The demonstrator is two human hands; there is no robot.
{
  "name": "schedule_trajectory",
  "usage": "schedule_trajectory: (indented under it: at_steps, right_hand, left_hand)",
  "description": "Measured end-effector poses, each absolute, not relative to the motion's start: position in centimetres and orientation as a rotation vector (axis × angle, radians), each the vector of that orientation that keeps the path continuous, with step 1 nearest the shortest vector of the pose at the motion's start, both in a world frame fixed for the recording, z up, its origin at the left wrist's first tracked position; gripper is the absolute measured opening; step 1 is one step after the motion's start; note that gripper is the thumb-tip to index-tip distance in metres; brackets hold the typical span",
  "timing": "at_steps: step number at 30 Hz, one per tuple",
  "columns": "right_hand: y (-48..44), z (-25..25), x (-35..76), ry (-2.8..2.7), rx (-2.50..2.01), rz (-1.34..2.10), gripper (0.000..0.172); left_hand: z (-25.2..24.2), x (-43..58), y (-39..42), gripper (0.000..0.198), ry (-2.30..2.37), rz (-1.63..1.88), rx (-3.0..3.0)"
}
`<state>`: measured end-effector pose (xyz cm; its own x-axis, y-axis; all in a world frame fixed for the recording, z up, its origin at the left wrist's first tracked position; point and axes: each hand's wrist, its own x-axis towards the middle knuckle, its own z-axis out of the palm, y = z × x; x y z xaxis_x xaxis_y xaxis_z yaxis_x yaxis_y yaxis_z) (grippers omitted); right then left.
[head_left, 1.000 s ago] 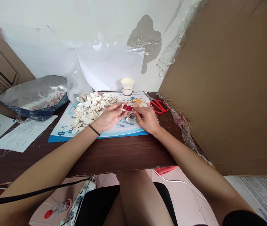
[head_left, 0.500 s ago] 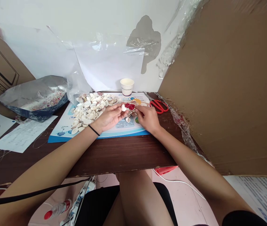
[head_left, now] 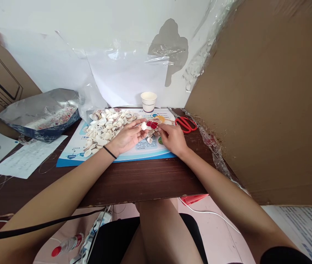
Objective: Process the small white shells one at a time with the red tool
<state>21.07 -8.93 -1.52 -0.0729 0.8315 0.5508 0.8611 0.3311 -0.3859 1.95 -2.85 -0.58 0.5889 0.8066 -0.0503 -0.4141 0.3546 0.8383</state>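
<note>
My left hand point(head_left: 127, 140) is closed in a pinch on a small white shell point(head_left: 144, 126), its palm turned partly upward. Right beside the shell is a small glossy dark-red piece point(head_left: 152, 125), in two parts like a bow. The fingertips of my right hand point(head_left: 173, 137) are pinched at its right end. Whether the shell and the red piece are joined, I cannot tell. Behind and left of my left hand lies a heap of white and brownish shells point(head_left: 105, 130). A few more shells point(head_left: 149, 139) lie below the red piece, on a printed blue-and-white sheet point(head_left: 112, 160).
A paper cup point(head_left: 148, 102) stands at the back by the wall. Red-handled scissors point(head_left: 186, 124) lie at the right, near a large cardboard panel point(head_left: 260, 102). At the left are an open plastic bag point(head_left: 46, 121) with small bits and a white paper point(head_left: 26, 157).
The white shell in my left hand has turned and shifted slightly left. The red piece shows a little more fully between my hands. Everything else is nearly the same.
</note>
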Motion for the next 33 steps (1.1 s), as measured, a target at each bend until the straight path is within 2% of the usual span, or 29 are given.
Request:
schedule_trajectory:
  at_steps: [15, 24, 33]
  right_hand:
    - [-9.20, -1.80, 20.82, -1.894, -1.322, -0.132, 0.028]
    - [-8.74, -1.91, 21.08, -1.827, -1.483, -0.104, 0.030]
    - [-9.37, -1.58, 20.55, -1.865, -1.419, -0.137, 0.026]
  left_hand:
    - [-0.74, 2.28, -2.90, 0.026, 0.577, 0.903, 0.924]
    - [-0.83, 2.19, -2.83, 0.026, 0.601, 0.929, 1.012]
    - [-0.80, 2.12, -3.03, 0.028, 0.577, 0.914, 1.059]
